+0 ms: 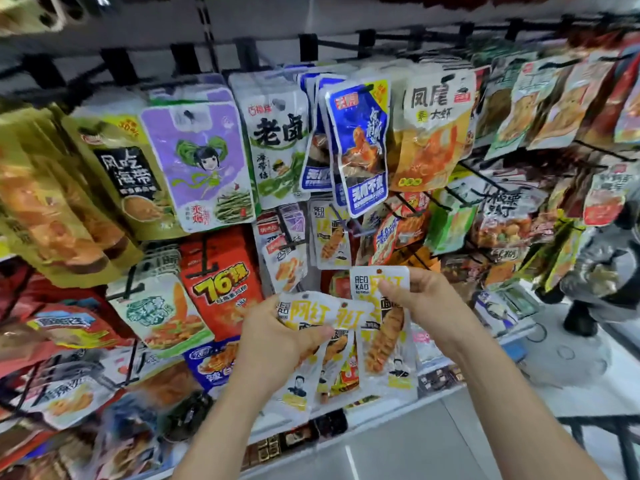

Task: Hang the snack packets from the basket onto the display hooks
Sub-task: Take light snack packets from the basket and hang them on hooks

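Watching from my remote station: both hands are raised in front of the snack rack. The left hand is gripping a fan of white-and-yellow snack packets, with the thumb lying across their fronts and the fingers curling behind. The right hand is pinching the top edge of a single packet of the same kind, holding it upright just beside the fan and overlapping its right edge. The hands are sitting close together, not touching each other. The single packet is hovering below and slightly right of a display hook, where matching packets are already hanging. A purple packet, a blue packet and a red packet are hanging nearby. The edges are blurring, so I am not reading the far packets. Pale floor is showing at lower right
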Motion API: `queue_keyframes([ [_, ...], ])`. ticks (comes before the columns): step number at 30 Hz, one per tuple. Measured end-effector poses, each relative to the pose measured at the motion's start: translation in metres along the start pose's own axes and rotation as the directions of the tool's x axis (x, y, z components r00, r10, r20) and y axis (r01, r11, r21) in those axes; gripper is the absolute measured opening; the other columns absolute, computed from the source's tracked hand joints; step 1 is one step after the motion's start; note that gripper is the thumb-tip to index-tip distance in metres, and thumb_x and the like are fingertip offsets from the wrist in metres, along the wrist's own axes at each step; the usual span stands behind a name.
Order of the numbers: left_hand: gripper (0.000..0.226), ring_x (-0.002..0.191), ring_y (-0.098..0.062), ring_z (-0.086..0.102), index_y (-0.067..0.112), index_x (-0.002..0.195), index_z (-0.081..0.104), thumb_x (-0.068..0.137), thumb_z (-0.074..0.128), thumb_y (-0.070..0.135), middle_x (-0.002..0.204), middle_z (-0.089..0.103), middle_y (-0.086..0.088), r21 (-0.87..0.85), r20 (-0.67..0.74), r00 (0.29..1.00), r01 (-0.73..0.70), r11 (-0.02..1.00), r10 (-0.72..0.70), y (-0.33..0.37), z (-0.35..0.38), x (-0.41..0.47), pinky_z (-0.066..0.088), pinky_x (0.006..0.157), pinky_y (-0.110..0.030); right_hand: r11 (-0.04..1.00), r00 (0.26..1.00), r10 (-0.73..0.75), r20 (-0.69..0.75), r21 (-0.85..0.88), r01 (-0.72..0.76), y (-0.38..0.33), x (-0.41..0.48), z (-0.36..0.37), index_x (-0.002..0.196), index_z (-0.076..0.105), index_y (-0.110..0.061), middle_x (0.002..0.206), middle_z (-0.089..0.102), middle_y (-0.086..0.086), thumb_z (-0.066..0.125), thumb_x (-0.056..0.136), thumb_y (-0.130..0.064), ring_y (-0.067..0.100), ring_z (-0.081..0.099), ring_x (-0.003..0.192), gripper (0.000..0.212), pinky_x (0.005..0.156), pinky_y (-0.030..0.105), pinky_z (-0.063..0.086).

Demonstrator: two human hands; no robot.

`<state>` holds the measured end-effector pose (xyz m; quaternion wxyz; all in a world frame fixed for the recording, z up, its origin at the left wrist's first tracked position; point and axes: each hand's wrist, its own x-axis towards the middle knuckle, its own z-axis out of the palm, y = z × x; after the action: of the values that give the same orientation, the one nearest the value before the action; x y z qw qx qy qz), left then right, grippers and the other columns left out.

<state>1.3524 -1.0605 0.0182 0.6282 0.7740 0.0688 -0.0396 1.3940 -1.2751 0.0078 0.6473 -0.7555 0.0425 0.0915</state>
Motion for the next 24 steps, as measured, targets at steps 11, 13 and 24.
queue_keyframes([
  [11, 0.028, 0.033, -0.001, 0.045, 0.018, 0.068, 0.057, 0.07, 0.084, 0.009, 0.04, 0.054, 0.013, -0.108, -0.053, 0.996, 0.061, 0.992, -0.067, -0.034, 0.036, 0.052, 0.034, 0.039, -0.013, 0.969, 0.997, 0.059, -0.05, 0.245, -0.045, 0.009, 0.09, 0.03, 0.086, 0.069, -0.01, 0.083, 0.066, 0.013, 0.064, 0.093, -0.02, 0.019, 0.051, 0.052, 0.013, 0.068, 0.041, 0.049],
  [13, 0.028, 0.032, 0.002, 0.046, 0.019, 0.07, 0.058, 0.071, 0.083, 0.007, 0.04, 0.055, 0.014, -0.134, -0.056, 0.996, 0.061, 0.989, -0.069, -0.036, 0.039, 0.053, 0.032, 0.036, -0.01, 0.966, 0.997, 0.059, -0.042, 0.256, -0.046, 0.009, 0.093, 0.033, 0.089, 0.073, -0.011, 0.089, 0.059, 0.032, 0.07, 0.088, -0.03, 0.029, 0.051, 0.059, 0.019, 0.07, 0.045, 0.044],
  [24, 0.026, 0.062, -0.01, 0.067, 0.025, 0.082, 0.065, 0.071, 0.084, 0.011, 0.071, 0.073, 0.006, -0.103, -0.169, 0.986, -0.013, 0.995, -0.004, -0.032, 0.043, 0.064, 0.055, 0.058, -0.025, 0.968, 0.988, 0.099, -0.116, 0.242, -0.069, 0.012, 0.109, 0.041, 0.07, 0.069, -0.016, 0.078, 0.06, 0.018, 0.069, 0.089, -0.029, 0.032, 0.05, 0.069, 0.023, 0.071, 0.043, 0.045],
])
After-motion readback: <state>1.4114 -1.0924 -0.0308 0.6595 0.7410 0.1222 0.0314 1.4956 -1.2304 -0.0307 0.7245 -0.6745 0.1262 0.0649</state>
